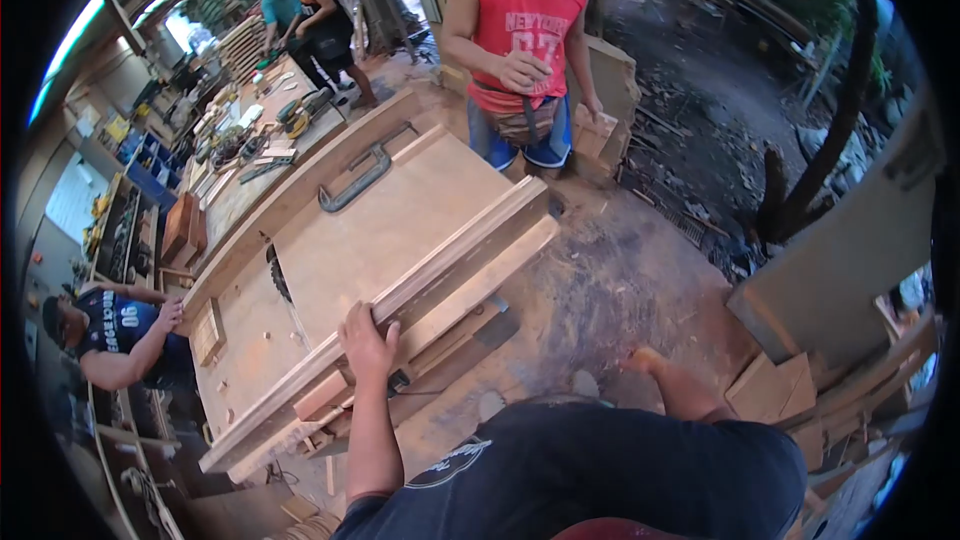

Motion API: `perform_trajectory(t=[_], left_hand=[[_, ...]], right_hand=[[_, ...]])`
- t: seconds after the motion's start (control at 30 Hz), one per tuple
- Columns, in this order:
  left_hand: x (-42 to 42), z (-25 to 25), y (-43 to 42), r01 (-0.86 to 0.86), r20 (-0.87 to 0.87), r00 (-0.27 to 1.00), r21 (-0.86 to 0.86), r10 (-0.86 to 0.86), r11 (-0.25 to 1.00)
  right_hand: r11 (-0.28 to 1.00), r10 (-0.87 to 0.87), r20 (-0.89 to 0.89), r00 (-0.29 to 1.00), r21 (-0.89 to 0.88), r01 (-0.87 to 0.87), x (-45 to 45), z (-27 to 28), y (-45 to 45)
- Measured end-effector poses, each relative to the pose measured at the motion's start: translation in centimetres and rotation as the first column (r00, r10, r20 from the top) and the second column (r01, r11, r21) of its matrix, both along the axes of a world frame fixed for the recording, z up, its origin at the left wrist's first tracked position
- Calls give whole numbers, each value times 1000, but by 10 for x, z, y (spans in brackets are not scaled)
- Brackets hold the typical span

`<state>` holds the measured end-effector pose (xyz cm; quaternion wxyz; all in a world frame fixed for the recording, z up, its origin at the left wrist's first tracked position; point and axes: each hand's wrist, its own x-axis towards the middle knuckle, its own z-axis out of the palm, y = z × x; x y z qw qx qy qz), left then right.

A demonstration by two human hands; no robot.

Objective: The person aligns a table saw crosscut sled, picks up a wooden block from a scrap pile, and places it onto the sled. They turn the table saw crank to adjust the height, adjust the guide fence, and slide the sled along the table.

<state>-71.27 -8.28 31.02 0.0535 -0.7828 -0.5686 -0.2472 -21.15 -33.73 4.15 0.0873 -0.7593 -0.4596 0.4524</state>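
Note:
My left hand [368,342] lies on the long wooden strips [440,258] along the near edge of the saw table [360,230], fingers on the wood and thumb apart. Lower down at my right side hangs my right hand [643,359], away from the table; its fingers are too small and turned away to read. A dark toothed circular saw blade [278,272] stands up through the tabletop. Past it, a C-clamp [358,180] sits by the far wooden fence [290,195]. A small wood block [208,332] and scraps lie at the table's left end.
A person in a red tank top [525,40] stands at the table's far right end. Another person in a dark jersey [130,330] touches the left end. Behind is a cluttered workbench [265,130] with two people. Boards [840,260] lean at right above the dusty floor [610,290].

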Motion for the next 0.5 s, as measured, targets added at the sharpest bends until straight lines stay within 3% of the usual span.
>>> perform_trajectory(t=[0.03, 0.07, 0.1, 0.13, 0.2, 0.23, 0.3, 0.4, 0.43, 0.47, 0.5], left_hand=[[16, 5, -15, -101, -5, 995, -99, 101, 990], [31, 7, -30, -124, -7, 992, -91, 124, 988], [43, 6, -46, -153, 8, 988, -76, 154, 985], [52, 3, -61, -180, 26, 983, -59, 181, 982], [62, -19, -94, -170, 68, 981, -127, 180, 977], [65, -33, -113, -132, 116, 981, -198, 157, 971], [62, -70, -162, -102, 212, 961, -322, 177, 941], [17, -179, -262, -153, 172, 930, -624, 325, 767], [26, -171, -293, -199, 128, 815, -853, 565, 482], [-30, -298, -358, -87, 223, 725, -909, 652, 407], [-35, -323, -387, 20, 279, 607, -941, 744, 336]], right_hand=[[995, 93, 16, 996, -29, -92, 18, -4, -4], [982, 184, 27, 983, -59, -182, 31, -14, -12], [872, 489, 87, 868, -58, -486, 73, -162, -29], [685, 722, 158, 674, -24, -728, 108, -282, -42], [685, 720, 78, 689, 81, -725, 113, -137, -40], [668, 734, 89, 673, 84, -739, 128, -135, -27], [392, 920, 69, 386, -123, -912, 149, -119, -20], [181, 980, 117, 158, -214, -960, 169, -206, 29], [115, 985, 149, 84, -215, -970, 169, -237, 54], [56, 981, 191, 15, -214, -975, 162, -259, 83], [140, 979, 162, 121, -113, -984, 159, -232, 101]])
